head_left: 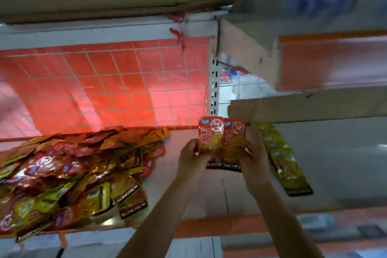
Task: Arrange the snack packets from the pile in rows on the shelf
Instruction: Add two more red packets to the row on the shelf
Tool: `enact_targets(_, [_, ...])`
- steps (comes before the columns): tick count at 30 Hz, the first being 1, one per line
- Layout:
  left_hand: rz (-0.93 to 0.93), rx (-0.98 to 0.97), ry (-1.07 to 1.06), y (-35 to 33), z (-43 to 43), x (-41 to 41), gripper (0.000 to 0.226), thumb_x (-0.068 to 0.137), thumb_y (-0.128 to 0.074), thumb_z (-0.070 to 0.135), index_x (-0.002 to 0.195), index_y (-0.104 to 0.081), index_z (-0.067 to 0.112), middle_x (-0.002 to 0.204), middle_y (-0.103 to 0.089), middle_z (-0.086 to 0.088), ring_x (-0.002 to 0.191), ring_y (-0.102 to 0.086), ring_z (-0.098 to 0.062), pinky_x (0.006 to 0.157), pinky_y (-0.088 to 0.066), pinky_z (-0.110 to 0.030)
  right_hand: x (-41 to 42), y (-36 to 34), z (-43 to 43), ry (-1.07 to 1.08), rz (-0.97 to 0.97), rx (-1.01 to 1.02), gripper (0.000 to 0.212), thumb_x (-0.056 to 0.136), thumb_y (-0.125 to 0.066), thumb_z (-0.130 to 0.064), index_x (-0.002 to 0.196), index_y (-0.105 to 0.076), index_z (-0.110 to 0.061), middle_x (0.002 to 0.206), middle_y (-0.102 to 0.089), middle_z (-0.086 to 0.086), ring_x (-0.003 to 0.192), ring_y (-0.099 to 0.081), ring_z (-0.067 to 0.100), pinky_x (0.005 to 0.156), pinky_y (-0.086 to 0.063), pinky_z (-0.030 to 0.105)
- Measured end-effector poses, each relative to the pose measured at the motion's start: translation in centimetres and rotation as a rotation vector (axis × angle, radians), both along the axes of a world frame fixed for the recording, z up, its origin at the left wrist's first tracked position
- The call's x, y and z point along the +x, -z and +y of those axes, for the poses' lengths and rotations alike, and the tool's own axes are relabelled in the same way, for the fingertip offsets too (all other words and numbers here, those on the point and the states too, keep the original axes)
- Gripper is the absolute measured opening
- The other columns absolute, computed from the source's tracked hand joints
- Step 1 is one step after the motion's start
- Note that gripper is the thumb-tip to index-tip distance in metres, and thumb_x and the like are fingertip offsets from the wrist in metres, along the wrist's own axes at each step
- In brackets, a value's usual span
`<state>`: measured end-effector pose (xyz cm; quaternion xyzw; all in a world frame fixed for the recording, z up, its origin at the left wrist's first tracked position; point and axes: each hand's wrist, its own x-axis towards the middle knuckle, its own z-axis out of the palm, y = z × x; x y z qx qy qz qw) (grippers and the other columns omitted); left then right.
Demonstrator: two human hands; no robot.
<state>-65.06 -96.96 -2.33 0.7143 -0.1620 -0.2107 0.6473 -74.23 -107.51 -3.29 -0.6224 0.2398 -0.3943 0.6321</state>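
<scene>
The left hand (192,159) curls its fingers round one red packet (210,140) and the right hand (254,159) grips a second red packet (235,142), the two upright and side by side above the white shelf (339,163). The loose pile (69,174) lies to the left, and a yellow row (281,159) just right. A wire grid (117,86) stands behind.

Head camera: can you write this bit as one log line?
left hand, right hand: hold red packets | pile: shelf left | yellow row: shelf right
</scene>
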Motion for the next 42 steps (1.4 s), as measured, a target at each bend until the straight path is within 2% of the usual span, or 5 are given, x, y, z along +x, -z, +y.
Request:
enact_targets(4, [0.108,-0.028,0.09,0.2,-5.6,-6.0,0.032,0.067,-0.073,0.033,0.095,-0.067,0.018,0.091,-0.074,-0.004,0.088,-0.07,-0.022,0.084,-0.054,-0.043,-6.9,-0.2,-4.6,0.065,-0.011,0.03,0.055,0.082,-0.048,0.017,0.114,-0.059,-0.026,0.1,-0.07,0.0,0.087,-0.068,0.013,0.074,-0.054,0.03])
enact_targets(12, [0.088,0.005,0.152,0.5,-15.8,-18.6,0.006,0.083,-0.072,0.018,0.087,-0.067,0.018,0.084,-0.07,0.001,0.081,-0.066,-0.017,0.066,-0.051,-0.025,-21.7,0.4,-13.5,0.219,0.045,0.018,0.025,0.07,-0.055,-0.011,0.092,-0.064,-0.016,0.083,-0.07,0.004,0.076,-0.066,0.021,0.07,-0.054,0.039])
enact_targets(20, [0.173,0.034,0.32,0.8,-25.0,-28.9,0.012,0.079,-0.074,0.015,0.089,-0.068,0.015,0.09,-0.073,-0.007,0.087,-0.068,-0.024,0.072,-0.051,-0.034,-33.1,0.8,-20.7,0.447,0.121,0.044,0.026,0.062,-0.055,-0.017,0.086,-0.064,-0.018,0.076,-0.066,0.003,0.07,-0.06,0.016,0.066,-0.05,0.035])
enact_targets(31, [0.2,0.072,0.54,1.8,-41.1,-34.4,0.021,0.08,-0.069,0.001,0.087,-0.065,0.021,0.094,-0.072,-0.008,0.089,-0.07,-0.027,0.085,-0.056,-0.043,-39.6,1.4,-34.3,0.586,0.165,0.154,0.032,0.063,-0.05,-0.013,0.092,-0.06,-0.023,0.094,-0.067,0.016,0.085,-0.066,0.038,0.077,-0.056,0.054])
enact_targets(42, [0.154,0.111,0.645,1.5,-53.8,-36.5,0.012,0.084,-0.072,0.021,0.093,-0.065,0.019,0.094,-0.071,-0.003,0.085,-0.068,-0.017,0.07,-0.055,-0.027,-42.2,1.2,-46.3,0.628,0.199,0.16,0.016,0.091,-0.057,-0.005,0.09,-0.059,-0.021,0.09,-0.065,0.01,0.076,-0.066,0.027,0.069,-0.057,0.044])
